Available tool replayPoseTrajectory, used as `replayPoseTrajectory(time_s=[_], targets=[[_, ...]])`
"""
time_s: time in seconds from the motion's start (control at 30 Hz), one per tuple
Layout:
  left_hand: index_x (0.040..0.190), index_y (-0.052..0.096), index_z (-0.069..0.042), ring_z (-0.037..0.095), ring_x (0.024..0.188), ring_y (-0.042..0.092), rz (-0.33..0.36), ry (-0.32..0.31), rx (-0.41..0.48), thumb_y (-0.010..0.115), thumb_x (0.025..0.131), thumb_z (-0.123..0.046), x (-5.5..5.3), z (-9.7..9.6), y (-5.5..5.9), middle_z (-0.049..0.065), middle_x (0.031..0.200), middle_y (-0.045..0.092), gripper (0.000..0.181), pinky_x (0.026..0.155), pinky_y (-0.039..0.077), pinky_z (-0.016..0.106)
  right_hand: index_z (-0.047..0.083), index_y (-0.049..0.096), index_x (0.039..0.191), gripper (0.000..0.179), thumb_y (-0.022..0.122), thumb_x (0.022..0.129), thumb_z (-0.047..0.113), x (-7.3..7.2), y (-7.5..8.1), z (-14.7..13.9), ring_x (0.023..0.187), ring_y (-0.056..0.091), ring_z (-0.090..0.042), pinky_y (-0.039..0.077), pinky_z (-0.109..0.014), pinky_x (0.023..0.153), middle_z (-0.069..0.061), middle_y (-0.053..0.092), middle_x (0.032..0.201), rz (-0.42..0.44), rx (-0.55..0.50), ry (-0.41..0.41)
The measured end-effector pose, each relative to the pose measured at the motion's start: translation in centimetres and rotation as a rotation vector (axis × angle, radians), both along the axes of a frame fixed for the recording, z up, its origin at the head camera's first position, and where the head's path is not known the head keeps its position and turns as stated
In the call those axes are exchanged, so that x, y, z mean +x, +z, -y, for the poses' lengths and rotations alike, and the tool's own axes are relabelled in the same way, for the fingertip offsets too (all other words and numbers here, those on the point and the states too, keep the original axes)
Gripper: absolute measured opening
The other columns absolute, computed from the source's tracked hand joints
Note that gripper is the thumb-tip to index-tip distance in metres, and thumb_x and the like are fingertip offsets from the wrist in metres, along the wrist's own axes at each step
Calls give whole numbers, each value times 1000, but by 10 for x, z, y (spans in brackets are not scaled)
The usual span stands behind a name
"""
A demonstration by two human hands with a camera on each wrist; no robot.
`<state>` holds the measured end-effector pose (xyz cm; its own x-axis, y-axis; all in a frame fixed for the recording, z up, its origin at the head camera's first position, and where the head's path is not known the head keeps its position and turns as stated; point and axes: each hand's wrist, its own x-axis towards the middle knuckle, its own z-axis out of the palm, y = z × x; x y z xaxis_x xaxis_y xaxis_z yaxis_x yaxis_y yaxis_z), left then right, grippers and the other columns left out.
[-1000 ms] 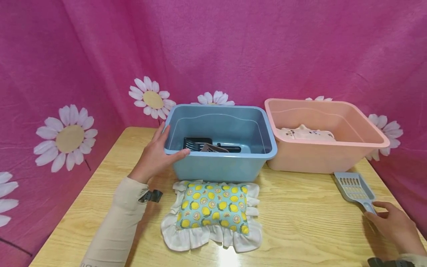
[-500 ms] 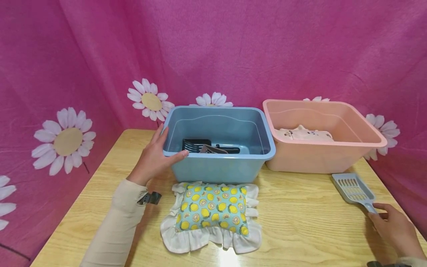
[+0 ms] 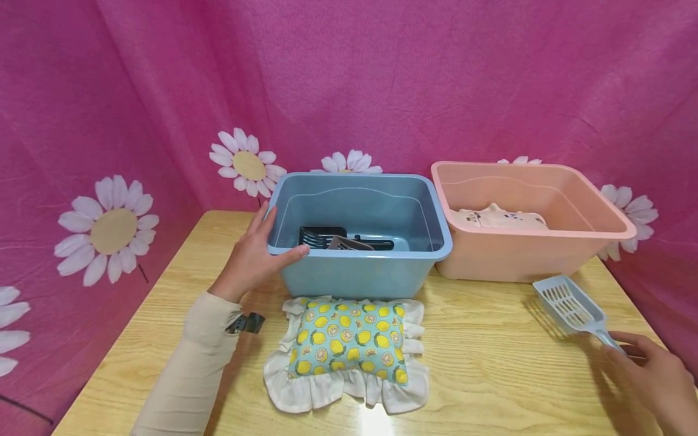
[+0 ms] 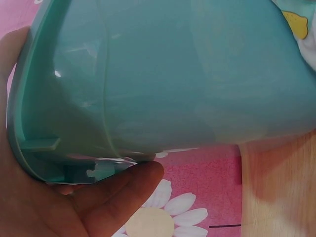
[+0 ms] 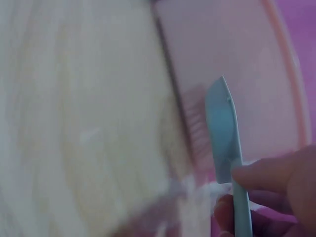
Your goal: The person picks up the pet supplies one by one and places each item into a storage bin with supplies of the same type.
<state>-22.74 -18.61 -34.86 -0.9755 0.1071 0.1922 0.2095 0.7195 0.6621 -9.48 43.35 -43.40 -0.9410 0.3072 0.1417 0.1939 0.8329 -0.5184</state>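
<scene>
At the left front corner of the blue plastic tub [image 3: 360, 272], my left hand [image 3: 253, 260] holds the rim. Its thumb lies over the front edge and its fingers along the left side, also seen on the tub wall [image 4: 197, 74] in the left wrist view. Inside lie a black litter scoop [image 3: 327, 232] and a brown slotted scoop [image 3: 349, 243], partly hidden by the front rim. My right hand [image 3: 651, 369] pinches the handle of a grey-blue litter scoop [image 3: 569, 306], raised and tilted above the table at the right. The right wrist view shows this scoop [image 5: 222, 128] edge-on.
A pink tub [image 3: 501, 257] stands right of the blue one, with a white printed cloth item [image 3: 498, 218] inside. In front of the blue tub lies a lemon-print pillow [image 3: 349, 339] with white ruffles. A pink flowered cloth [image 3: 349, 79] hangs behind the wooden table [image 3: 480, 363].
The litter scoop has come up off the table with my right hand, its head tilting and moving slightly left. My left hand stays on the blue tub's corner.
</scene>
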Motion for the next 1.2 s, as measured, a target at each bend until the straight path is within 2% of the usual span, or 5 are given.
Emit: replayPoseTrajectory(time_s=[0.1, 0.17, 0.63, 0.97, 1.2], targets=[[156, 12, -20, 37, 142, 24, 1, -3, 4, 65, 75, -69, 1, 0, 0, -3, 162, 2, 108, 98, 40, 63, 0, 58, 124, 49, 66, 91, 36, 5, 8, 8, 67, 44, 23, 37, -12, 52, 35, 54, 80, -21, -54, 40], [156, 12, -20, 37, 142, 24, 5, -1, 6, 65, 75, -69, 1, 0, 1, -2, 162, 2, 108, 97, 40, 63, 3, 60, 125, 46, 67, 91, 34, 7, 15, 17, 69, 47, 21, 42, -12, 50, 43, 46, 82, -42, -90, 71], [156, 13, -20, 37, 141, 25, 0, 8, 17, 66, 75, -69, 3, 2, 3, -3, 162, 3, 109, 95, 42, 62, 10, 63, 128, 39, 68, 92, 23, 3, 82, 91, 77, 62, 5, 47, -14, 58, 26, 64, 98, -153, -189, 260], [156, 13, -18, 37, 141, 26, -7, 8, 5, 65, 75, -69, 2, 2, 2, 0, 162, 4, 109, 96, 42, 62, 5, 67, 120, 33, 70, 88, 7, -46, 121, 154, 87, 63, 4, 51, -10, 68, 13, 67, 105, -322, -261, 484], [156, 12, -21, 37, 142, 23, 18, 4, 24, 66, 75, -69, 1, 0, 1, -3, 162, 2, 109, 97, 41, 63, 16, 69, 119, 31, 71, 88, 15, -83, 138, 193, 82, 58, -6, 48, -12, 66, 2, 66, 108, -314, -242, 552]])
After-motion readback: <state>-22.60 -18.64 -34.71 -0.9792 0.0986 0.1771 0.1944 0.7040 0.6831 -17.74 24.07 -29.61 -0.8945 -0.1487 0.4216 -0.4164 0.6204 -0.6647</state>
